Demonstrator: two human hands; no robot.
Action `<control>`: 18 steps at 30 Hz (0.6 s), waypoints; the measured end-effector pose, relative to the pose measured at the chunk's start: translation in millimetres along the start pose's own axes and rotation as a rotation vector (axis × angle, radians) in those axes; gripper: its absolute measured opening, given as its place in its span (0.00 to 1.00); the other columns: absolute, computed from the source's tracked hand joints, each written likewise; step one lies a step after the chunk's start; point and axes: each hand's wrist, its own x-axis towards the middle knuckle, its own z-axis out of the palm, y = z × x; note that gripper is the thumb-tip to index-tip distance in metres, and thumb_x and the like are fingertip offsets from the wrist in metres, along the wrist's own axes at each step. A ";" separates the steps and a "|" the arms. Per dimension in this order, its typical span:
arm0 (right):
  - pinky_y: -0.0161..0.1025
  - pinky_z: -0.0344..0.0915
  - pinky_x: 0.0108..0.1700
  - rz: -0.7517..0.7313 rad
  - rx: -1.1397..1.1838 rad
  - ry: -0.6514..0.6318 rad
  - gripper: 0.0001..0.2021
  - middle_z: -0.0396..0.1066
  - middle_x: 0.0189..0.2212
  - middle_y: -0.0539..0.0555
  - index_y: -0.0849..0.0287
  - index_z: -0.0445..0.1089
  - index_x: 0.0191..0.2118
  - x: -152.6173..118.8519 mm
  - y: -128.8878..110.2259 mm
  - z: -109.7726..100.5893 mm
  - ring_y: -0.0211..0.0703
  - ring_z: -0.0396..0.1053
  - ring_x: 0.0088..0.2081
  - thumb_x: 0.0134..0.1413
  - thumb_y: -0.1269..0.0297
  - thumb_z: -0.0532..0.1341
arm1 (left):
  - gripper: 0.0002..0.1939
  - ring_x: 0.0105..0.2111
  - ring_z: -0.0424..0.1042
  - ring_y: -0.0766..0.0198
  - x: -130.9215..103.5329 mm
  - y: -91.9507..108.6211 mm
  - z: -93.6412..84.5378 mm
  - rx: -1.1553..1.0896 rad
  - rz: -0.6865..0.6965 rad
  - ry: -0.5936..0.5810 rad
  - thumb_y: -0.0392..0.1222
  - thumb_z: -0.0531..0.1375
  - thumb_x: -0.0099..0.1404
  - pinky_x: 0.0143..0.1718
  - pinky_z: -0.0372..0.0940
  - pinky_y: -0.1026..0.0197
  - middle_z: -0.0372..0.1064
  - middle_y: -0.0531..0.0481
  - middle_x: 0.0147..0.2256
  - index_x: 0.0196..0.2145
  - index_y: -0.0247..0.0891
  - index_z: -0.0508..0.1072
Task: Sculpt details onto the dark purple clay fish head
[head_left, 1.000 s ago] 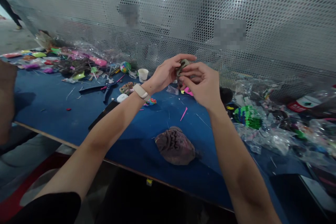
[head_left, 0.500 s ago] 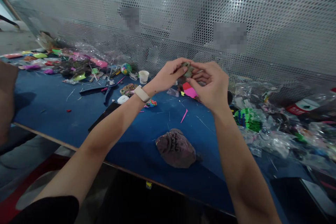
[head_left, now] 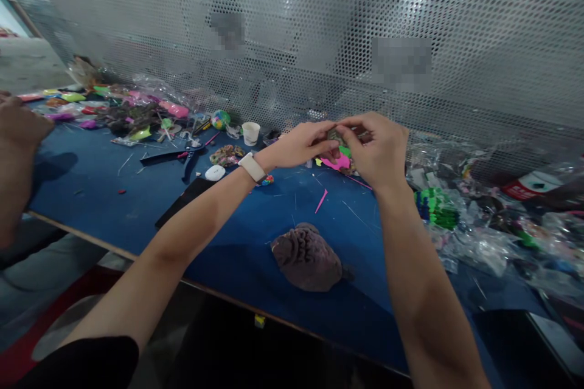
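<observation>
Both my hands meet above the far part of the blue table (head_left: pixel 255 237), pinching a small lump of grey-green modelling clay (head_left: pixel 335 134). My left hand (head_left: pixel 303 143), with a pale watch band on its wrist, closes on the lump from the left. From the right, the thumb and fingers of my right hand (head_left: pixel 376 149) press on it, and fingers cover most of it. Nearer to me lies a brown clay fish-like shape (head_left: pixel 308 258) with ridged rows on top. Between it and my hands is a pink plastic tool (head_left: pixel 321 200). Bright pink clay (head_left: pixel 336 161) shows just below my fingers.
Scissors (head_left: pixel 189 161), a white cup (head_left: pixel 250 133), a white case (head_left: pixel 215 172) and a black flat object (head_left: pixel 182 200) lie left. Plastic bags (head_left: pixel 483 243) and a bottle (head_left: pixel 533 185) crowd the right. A perforated metal panel (head_left: pixel 301 24) stands behind. Another person's hand (head_left: pixel 22 124) is far left.
My hands have sunk slightly and turned, and the clay lump is now more covered by my fingers. At the far left, the other person's hand has come further into view.
</observation>
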 end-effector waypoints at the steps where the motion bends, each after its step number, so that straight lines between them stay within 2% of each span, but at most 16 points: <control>1: 0.53 0.80 0.46 0.010 0.009 0.010 0.05 0.86 0.42 0.55 0.50 0.85 0.44 0.2 0.6 -0.1 0.54 0.83 0.41 0.71 0.63 0.68 | 0.13 0.43 0.88 0.58 0.1 3.1 -0.2 -0.018 -0.013 -0.021 0.47 0.57 0.87 0.50 0.79 0.57 0.86 0.43 0.43 0.58 0.36 0.74; 3: 0.50 0.79 0.45 0.022 0.020 0.021 0.05 0.86 0.42 0.55 0.51 0.84 0.43 0.3 1.8 0.1 0.53 0.83 0.41 0.71 0.62 0.68 | 0.12 0.41 0.87 0.59 0.3 7.7 -1.6 -0.009 -0.045 -0.032 0.48 0.56 0.88 0.48 0.78 0.58 0.86 0.46 0.42 0.55 0.37 0.73; 7: 0.49 0.79 0.43 0.027 0.043 0.001 0.06 0.86 0.42 0.55 0.51 0.84 0.44 -0.2 3.0 2.5 0.52 0.83 0.41 0.70 0.61 0.68 | 0.13 0.37 0.85 0.60 -0.1 7.2 -4.9 0.193 -0.070 -0.003 0.47 0.55 0.88 0.45 0.74 0.58 0.85 0.50 0.37 0.46 0.39 0.73; 11: 0.51 0.80 0.45 0.014 0.051 -0.044 0.07 0.84 0.42 0.56 0.50 0.83 0.47 -2.7 3.2 6.2 0.54 0.82 0.43 0.71 0.59 0.66 | 0.10 0.37 0.82 0.57 -2.3 -1.1 -2.6 0.389 -0.124 0.039 0.42 0.53 0.87 0.44 0.69 0.57 0.81 0.50 0.34 0.51 0.40 0.74; 13: 0.54 0.80 0.47 0.005 0.054 -0.083 0.10 0.83 0.46 0.57 0.50 0.83 0.52 -3.8 4.1 8.5 0.56 0.82 0.45 0.69 0.58 0.70 | 0.11 0.39 0.81 0.55 -3.2 -5.4 -1.2 0.471 -0.164 0.074 0.41 0.52 0.86 0.43 0.67 0.57 0.81 0.47 0.37 0.51 0.39 0.75; 16: 0.58 0.80 0.51 0.014 0.013 -0.156 0.20 0.81 0.51 0.59 0.50 0.80 0.60 -3.7 6.9 11.3 0.60 0.81 0.48 0.65 0.57 0.74 | 0.16 0.39 0.80 0.55 -3.4 -9.5 -1.7 0.486 -0.184 0.097 0.45 0.51 0.88 0.43 0.67 0.57 0.81 0.45 0.38 0.47 0.39 0.76; 18: 0.59 0.78 0.53 0.033 -0.046 -0.195 0.15 0.82 0.50 0.59 0.49 0.81 0.57 -2.7 9.2 10.8 0.61 0.81 0.49 0.68 0.57 0.71 | 0.19 0.37 0.79 0.56 -3.0 -10.3 -2.7 0.455 -0.171 0.087 0.47 0.50 0.89 0.43 0.66 0.58 0.79 0.46 0.36 0.44 0.39 0.75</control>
